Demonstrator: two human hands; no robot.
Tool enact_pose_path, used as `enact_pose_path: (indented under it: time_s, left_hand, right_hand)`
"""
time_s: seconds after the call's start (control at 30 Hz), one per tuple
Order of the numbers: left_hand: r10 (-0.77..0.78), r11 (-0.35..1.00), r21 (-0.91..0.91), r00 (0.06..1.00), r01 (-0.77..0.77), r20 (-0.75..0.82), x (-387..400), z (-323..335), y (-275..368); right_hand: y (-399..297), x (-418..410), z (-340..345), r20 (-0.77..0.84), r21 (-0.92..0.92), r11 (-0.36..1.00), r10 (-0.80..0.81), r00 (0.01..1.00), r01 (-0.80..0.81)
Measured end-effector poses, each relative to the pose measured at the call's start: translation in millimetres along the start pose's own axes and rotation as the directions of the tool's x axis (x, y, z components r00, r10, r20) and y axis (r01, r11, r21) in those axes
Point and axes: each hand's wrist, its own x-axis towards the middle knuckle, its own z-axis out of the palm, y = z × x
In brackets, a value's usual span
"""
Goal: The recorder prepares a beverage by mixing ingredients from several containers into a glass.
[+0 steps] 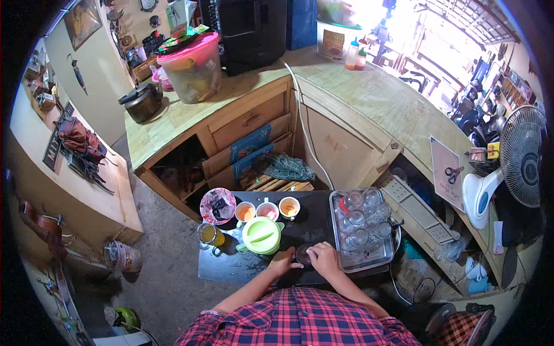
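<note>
On the low dark table [314,233], my left hand [282,263] curls round the near-left side of a small dark cup or glass [304,255]. The fingers of my right hand [323,257] are bunched at the right of its rim; whether they grip the rim or something small is hidden. Just beyond my left hand stands a pale green lidded plastic pitcher [261,235]. Three cups with orange or pink residue, among them a white cup [289,208], stand in a row behind it. To the right, a metal tray [368,264] holds several upturned clear glass jars or glasses [355,220].
A glass mug of yellow-orange liquid [210,235] stands at the table's left edge, near a pink patterned plate [207,203] holding dark plastic. Behind is a tiled counter [242,101] with a kettle [143,103] and a pink-lidded tub [190,71]. An electric fan [521,160] stands right.
</note>
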Motion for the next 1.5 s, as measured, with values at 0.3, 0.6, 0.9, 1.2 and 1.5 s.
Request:
enact_pose_path:
  time_s: [0.3, 0.6, 0.9, 1.2, 1.5]
  left_hand:
    - [-0.109, 0.991, -0.059, 0.985, 0.118, 0.136, -23.3, -23.1, -6.5]
    - [0.124, 0.985, -0.122, 0.992, -0.124, -0.009, -26.3, -22.4, -25.3]
    - [0.083, 0.994, -0.076, 0.996, -0.081, 0.025, -25.2, -28.6, -14.3]
    - [0.078, 0.992, -0.100, 0.997, -0.075, 0.026, -25.0, -26.0, -20.4]
    - [0.096, 0.978, -0.185, 0.995, -0.094, 0.007, -21.8, -18.6, -28.7]
  right_hand:
    - [-30.1, 2.2, 13.9, -0.112, -0.107, 0.994, 0.023, 0.993, -0.035]
    - [-56.4, -1.6, 24.8, -0.105, -0.314, 0.939, 0.116, 0.988, -0.143]
    - [-48.6, -0.7, 34.0, -0.016, -0.346, 0.922, 0.180, 0.984, -0.174]
    - [-37.1, 1.8, 23.9, 0.111, -0.136, 0.977, 0.178, 0.978, -0.162]
    - [-38.0, -1.3, 21.3, 0.047, -0.183, 0.975, 0.135, 0.990, -0.124]
